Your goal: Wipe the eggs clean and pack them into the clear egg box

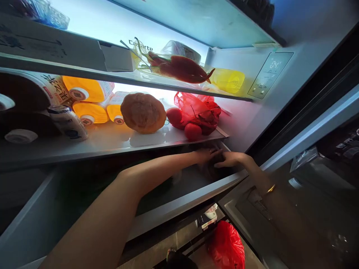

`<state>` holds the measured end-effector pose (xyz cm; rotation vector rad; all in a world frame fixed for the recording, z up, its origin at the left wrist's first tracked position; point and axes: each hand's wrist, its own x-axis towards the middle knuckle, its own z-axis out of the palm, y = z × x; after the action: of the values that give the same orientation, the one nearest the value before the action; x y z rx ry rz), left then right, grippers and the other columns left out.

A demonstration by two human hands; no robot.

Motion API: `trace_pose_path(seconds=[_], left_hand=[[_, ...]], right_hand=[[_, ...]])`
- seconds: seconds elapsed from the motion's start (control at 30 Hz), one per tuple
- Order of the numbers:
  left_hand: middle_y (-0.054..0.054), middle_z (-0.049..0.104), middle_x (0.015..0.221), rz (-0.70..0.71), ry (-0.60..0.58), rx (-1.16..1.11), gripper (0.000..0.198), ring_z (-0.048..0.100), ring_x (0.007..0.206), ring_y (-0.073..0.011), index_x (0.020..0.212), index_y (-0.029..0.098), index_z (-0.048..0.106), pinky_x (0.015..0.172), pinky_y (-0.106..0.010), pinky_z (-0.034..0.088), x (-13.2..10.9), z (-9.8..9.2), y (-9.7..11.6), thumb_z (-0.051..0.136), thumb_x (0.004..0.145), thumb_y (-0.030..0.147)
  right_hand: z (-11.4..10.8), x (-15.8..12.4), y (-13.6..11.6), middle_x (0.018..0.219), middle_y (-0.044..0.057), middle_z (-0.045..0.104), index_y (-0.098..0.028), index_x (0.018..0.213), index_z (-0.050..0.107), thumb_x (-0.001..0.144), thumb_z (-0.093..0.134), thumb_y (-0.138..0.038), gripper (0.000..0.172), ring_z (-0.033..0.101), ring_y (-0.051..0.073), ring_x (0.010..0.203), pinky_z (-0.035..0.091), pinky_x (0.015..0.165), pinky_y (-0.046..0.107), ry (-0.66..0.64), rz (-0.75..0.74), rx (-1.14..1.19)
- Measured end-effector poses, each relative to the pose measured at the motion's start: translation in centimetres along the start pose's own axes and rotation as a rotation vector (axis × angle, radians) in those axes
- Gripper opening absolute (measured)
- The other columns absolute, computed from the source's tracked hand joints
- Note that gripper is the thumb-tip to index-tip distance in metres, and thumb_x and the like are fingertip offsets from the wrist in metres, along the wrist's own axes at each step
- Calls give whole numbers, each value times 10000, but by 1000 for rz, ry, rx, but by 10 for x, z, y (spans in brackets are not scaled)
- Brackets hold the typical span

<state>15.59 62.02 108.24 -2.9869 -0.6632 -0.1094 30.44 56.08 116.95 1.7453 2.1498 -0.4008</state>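
Observation:
Both hands reach into the right end of a pulled-out refrigerator drawer [185,198], below a shelf. My left hand [206,155] is at the back, in shadow, its fingers bent downward; what lies under them is too dark to make out. Close beside it on the right is my right hand [230,159], its fingers spread apart and pointing left over a dark, rounded thing [215,170] that I cannot name. A gold bracelet [271,188] circles the right wrist. Dark green contents, hard to see, lie farther left in the drawer.
Above the drawer, a shelf [106,145] carries orange bottles [92,112], a can [68,121], a round tan item [143,113] and a red bag [199,112]. Higher up lie red peppers [179,68]. The open door [308,194] stands right; another red bag [227,244] sits below.

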Motion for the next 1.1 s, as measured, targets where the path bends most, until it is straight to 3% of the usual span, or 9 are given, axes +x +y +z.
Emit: trace_pose_path(seconds=[0.07,0.23,0.33,0.47,0.63,0.77,0.87,1.0,1.1], left_hand=[[-266,473,1403,13,-68,-10,1123,517,1242,-369,1467,80,300,1012,-432,419,8,-3,0,848,514,306],[-208,686,1095,-58,-146,84,446,642,1043,-313,1240,109,596,895,-411,459,3,-8,4,609,800,181],[-201,691,1051,-54,-124,123,438,644,1006,-313,1261,133,592,895,-443,442,-12,-11,2,553,826,156],[-190,607,1224,-46,-47,121,573,535,1160,-345,1313,172,554,966,-476,400,-30,-16,0,642,748,220],[-183,484,1321,-94,82,28,535,488,1180,-342,1239,172,600,896,-423,458,-47,-29,9,620,705,166],[-135,526,1140,-63,245,-151,334,530,1049,-266,1077,160,649,872,-358,465,-61,-45,20,603,748,197],[-75,513,944,-84,397,-345,158,531,886,-195,847,149,628,806,-303,467,-72,-55,26,634,780,292],[-28,472,860,-163,615,-559,211,486,778,-151,752,152,574,704,-274,448,-92,-72,36,659,789,342],[-14,484,837,-142,763,-616,182,478,775,-143,730,155,574,688,-272,439,-109,-97,46,674,788,295]], right_hand=[[10,-4,-6,1167,152,660,-125,1201,642,747,660,-594,653,623,283,1085,504,891,342,-72,18,-7],[25,-2,-32,1346,277,492,-21,1326,508,572,794,-582,983,504,403,1234,463,963,429,-53,196,-173],[19,-5,-35,1230,240,589,-38,1315,482,510,839,-476,984,585,371,1129,503,880,394,-15,123,-124],[0,-32,-19,1067,172,664,-85,1274,489,574,785,-463,848,653,309,941,524,732,352,81,35,61],[-8,-84,-6,1202,116,620,-213,1359,422,649,752,-487,829,625,272,1037,498,862,352,577,44,385],[-1,-107,-14,1166,128,607,-195,1307,441,620,763,-507,820,618,299,998,500,851,429,1080,104,469],[2,-109,-22,1181,130,586,-187,1291,427,602,767,-516,836,604,300,1007,499,856,453,1352,66,473],[0,-106,-24,1211,132,566,-197,1283,419,631,747,-510,794,583,301,1058,486,891,465,1517,59,476],[0,-102,-15,1191,122,574,-204,1270,425,643,740,-521,770,589,297,1047,490,877,464,1482,102,545]])
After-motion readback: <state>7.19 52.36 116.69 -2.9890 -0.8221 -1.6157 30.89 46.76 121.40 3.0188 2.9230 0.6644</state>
